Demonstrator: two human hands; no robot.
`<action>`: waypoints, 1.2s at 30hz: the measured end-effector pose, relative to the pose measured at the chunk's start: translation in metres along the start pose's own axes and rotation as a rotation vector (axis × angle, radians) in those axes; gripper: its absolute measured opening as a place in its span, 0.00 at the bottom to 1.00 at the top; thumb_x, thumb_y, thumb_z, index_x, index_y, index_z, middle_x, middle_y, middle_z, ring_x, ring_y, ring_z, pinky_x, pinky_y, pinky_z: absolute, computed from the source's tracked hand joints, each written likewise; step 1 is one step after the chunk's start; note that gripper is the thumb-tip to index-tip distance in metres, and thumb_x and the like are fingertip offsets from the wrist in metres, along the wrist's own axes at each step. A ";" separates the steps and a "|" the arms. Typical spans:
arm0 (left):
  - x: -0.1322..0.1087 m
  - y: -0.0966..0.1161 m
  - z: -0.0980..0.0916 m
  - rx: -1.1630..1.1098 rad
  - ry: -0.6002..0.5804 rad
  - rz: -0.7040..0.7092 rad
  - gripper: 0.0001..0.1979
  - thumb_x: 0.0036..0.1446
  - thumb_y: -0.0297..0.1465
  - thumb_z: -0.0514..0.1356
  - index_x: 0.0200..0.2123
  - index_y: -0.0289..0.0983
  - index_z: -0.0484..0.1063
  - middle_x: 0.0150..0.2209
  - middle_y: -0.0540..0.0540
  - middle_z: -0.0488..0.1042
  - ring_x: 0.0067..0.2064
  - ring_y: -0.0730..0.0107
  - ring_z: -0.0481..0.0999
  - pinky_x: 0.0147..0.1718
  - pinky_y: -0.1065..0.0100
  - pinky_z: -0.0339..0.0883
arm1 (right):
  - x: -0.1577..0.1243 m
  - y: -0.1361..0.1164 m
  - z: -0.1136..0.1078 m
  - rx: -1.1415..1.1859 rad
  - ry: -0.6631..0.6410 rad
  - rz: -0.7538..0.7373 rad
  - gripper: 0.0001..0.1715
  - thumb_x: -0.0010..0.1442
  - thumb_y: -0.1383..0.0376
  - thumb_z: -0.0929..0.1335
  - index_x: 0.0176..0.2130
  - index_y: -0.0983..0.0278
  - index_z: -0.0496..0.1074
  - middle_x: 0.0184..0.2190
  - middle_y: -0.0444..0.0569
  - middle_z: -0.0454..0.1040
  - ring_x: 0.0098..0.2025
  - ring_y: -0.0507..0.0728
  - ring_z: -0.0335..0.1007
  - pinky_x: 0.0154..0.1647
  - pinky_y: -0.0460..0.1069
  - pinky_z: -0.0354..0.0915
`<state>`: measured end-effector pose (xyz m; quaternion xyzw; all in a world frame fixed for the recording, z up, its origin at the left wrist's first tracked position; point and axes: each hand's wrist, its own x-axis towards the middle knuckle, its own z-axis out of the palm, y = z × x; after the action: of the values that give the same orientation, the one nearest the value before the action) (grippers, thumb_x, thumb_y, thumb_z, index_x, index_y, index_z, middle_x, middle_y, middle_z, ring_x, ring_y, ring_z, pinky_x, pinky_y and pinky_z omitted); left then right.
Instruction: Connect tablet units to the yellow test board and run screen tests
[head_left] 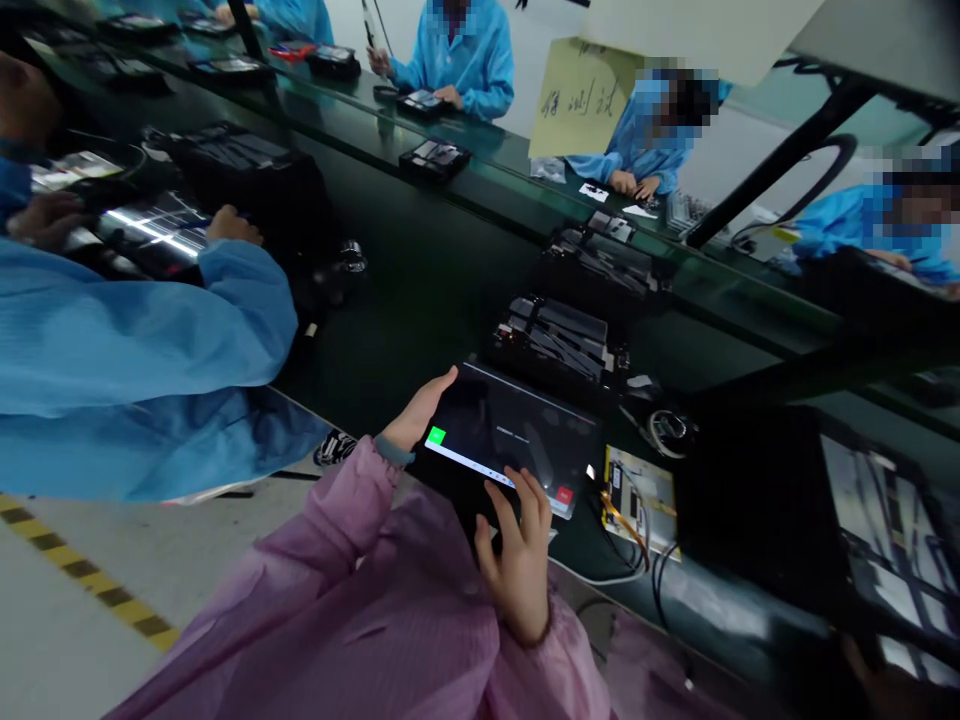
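Observation:
A tablet with a lit, mostly dark screen is tilted before me, showing a green square at its left and a red one at its lower right. My left hand grips the tablet by its left edge, thumb along the upper corner and the other fingers hidden beneath. Over the lower edge of the screen hovers my right hand, fingers apart and holding nothing; whether a fingertip touches the glass I cannot tell. Just right of the tablet lies a flat battery pack with cables.
Trays of tablet parts stand beyond the tablet on the dark green bench. A roll of tape lies to the right, near a black stack of parts. A co-worker's blue sleeve is close on the left. Other people work across the bench.

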<state>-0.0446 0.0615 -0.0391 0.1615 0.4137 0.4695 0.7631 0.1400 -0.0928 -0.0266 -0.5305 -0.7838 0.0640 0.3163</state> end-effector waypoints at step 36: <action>0.002 0.001 0.002 -0.127 -0.053 -0.114 0.21 0.63 0.42 0.55 0.44 0.30 0.76 0.32 0.39 0.80 0.33 0.60 0.81 0.36 0.63 0.74 | 0.025 -0.010 0.032 -0.065 0.002 -0.036 0.23 0.61 0.67 0.64 0.57 0.62 0.67 0.60 0.58 0.62 0.65 0.69 0.50 0.60 0.69 0.54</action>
<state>-0.0433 0.0639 -0.0380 0.1013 0.3712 0.4463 0.8080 0.1082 -0.0680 -0.0370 -0.5262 -0.7947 0.0323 0.3009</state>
